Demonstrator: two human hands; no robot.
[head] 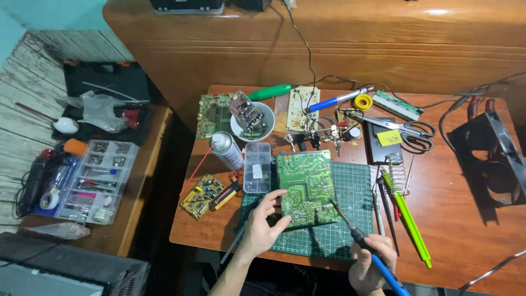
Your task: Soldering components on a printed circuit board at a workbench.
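green circuit board (307, 187) laid on cutting mat (350, 230) on table (460, 219), long axis running away from person. near-left corner gripped by left hand (264, 223). soldering iron (366, 245) clasped in right hand (371, 264), tip pointed up-left, touching board's right edge.

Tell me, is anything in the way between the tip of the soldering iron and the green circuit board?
Nothing visible is. The right hand holds the blue soldering iron, and its tip reaches the lower right part of the green circuit board over bare cutting mat. The left hand grips the board's lower left edge, away from the tip.
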